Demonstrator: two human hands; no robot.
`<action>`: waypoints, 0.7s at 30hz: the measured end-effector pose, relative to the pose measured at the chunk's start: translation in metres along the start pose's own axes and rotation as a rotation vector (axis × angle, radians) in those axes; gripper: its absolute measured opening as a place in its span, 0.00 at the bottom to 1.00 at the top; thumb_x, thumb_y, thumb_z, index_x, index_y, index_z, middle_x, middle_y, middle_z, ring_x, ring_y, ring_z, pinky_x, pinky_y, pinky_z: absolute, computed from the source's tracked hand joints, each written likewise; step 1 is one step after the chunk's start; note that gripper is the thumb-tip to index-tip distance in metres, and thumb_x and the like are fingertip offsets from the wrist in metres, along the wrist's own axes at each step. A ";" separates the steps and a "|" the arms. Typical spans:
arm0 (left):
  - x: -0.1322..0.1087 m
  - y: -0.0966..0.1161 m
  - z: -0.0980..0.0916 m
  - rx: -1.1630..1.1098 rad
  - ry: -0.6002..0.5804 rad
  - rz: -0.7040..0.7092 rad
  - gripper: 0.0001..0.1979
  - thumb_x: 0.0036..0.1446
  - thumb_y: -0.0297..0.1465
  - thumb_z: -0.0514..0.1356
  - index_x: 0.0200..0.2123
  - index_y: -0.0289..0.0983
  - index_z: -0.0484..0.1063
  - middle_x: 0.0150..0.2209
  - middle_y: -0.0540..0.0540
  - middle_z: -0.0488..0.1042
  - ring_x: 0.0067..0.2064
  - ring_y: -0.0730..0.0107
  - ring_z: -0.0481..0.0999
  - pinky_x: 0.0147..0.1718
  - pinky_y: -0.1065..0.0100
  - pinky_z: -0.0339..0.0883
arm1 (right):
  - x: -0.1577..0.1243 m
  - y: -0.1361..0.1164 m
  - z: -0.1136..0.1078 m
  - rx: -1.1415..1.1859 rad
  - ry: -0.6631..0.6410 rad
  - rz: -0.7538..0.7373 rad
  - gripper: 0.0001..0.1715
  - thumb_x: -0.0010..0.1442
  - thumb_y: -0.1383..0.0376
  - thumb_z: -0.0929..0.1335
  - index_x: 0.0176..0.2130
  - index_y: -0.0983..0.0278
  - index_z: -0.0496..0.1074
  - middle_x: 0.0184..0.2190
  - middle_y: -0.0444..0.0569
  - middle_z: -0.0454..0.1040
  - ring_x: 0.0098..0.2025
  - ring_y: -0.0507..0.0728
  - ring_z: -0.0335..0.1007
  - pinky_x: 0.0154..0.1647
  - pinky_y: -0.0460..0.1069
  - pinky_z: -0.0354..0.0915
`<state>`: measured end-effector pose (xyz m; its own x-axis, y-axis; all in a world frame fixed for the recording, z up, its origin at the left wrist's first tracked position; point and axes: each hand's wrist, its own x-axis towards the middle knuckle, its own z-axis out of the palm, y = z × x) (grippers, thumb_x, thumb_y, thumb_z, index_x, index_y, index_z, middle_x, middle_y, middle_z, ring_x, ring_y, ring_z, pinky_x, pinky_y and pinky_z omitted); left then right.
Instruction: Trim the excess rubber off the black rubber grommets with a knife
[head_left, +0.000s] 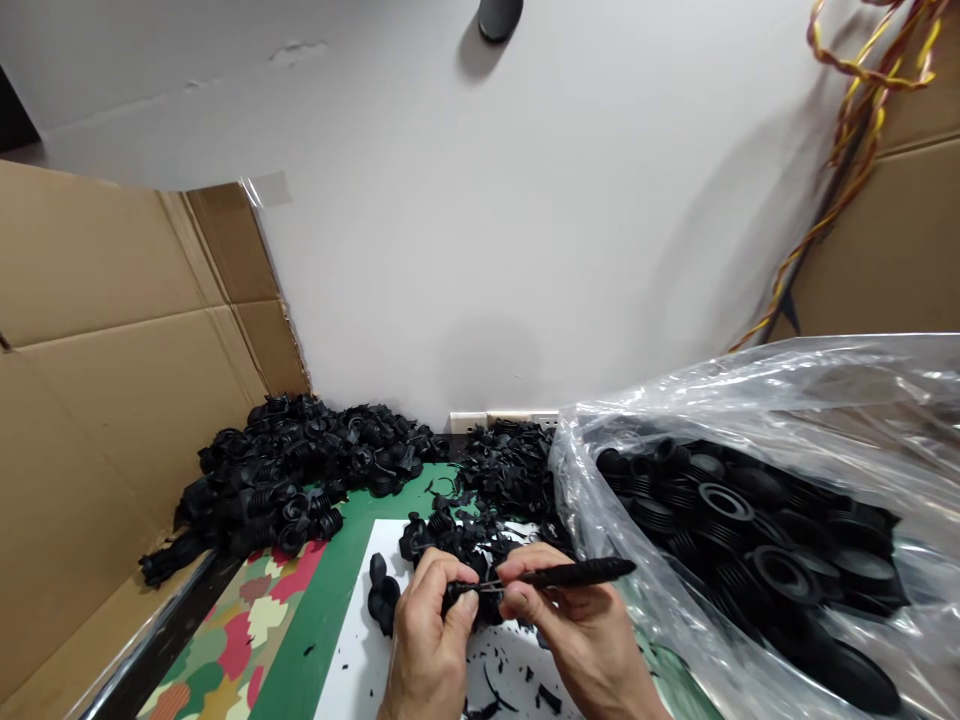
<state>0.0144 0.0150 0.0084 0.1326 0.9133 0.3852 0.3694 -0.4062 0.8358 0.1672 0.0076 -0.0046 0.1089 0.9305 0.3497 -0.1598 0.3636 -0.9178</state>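
My left hand is closed around a small black rubber part, pinching it between thumb and fingers. My right hand grips a slim black-handled knife like a pen, with its thin blade touching the part. Both hands hover over a white sheet strewn with black rubber trimmings. Several more black ribbed rubber parts lie just left of my left hand.
A large heap of black ribbed rubber parts sits at the back left against a cardboard wall. A clear plastic bag full of the same parts stands on the right. A green mat and camouflage cloth cover the table.
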 end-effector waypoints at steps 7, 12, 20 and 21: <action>0.000 0.000 -0.002 0.028 -0.009 0.024 0.06 0.56 0.28 0.54 0.31 0.38 0.70 0.32 0.47 0.69 0.34 0.63 0.71 0.33 0.66 0.64 | 0.002 -0.001 0.001 -0.030 0.003 -0.007 0.09 0.54 0.59 0.71 0.31 0.64 0.76 0.25 0.48 0.73 0.25 0.55 0.71 0.26 0.49 0.70; 0.000 -0.001 0.000 0.037 -0.020 0.016 0.06 0.57 0.28 0.54 0.31 0.38 0.70 0.32 0.46 0.70 0.34 0.63 0.71 0.32 0.66 0.64 | 0.000 0.000 0.004 -0.097 0.005 -0.127 0.05 0.55 0.63 0.71 0.31 0.63 0.75 0.25 0.47 0.73 0.24 0.54 0.71 0.26 0.48 0.69; -0.002 -0.003 0.003 -0.098 -0.025 -0.030 0.04 0.54 0.28 0.57 0.29 0.38 0.72 0.30 0.47 0.70 0.33 0.63 0.71 0.32 0.67 0.65 | 0.005 -0.011 -0.002 -0.408 0.139 -0.583 0.07 0.57 0.72 0.67 0.33 0.61 0.74 0.27 0.48 0.74 0.26 0.53 0.71 0.25 0.45 0.68; -0.001 -0.004 0.003 -0.115 -0.017 -0.039 0.04 0.54 0.28 0.57 0.30 0.38 0.72 0.30 0.47 0.70 0.33 0.64 0.70 0.32 0.67 0.65 | 0.008 -0.011 -0.006 -0.414 0.203 -0.553 0.06 0.57 0.71 0.67 0.32 0.61 0.73 0.27 0.47 0.74 0.24 0.53 0.71 0.24 0.45 0.68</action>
<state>0.0158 0.0153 0.0035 0.1363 0.9285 0.3455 0.2667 -0.3703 0.8898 0.1757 0.0105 0.0069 0.2527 0.5742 0.7788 0.3521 0.6951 -0.6268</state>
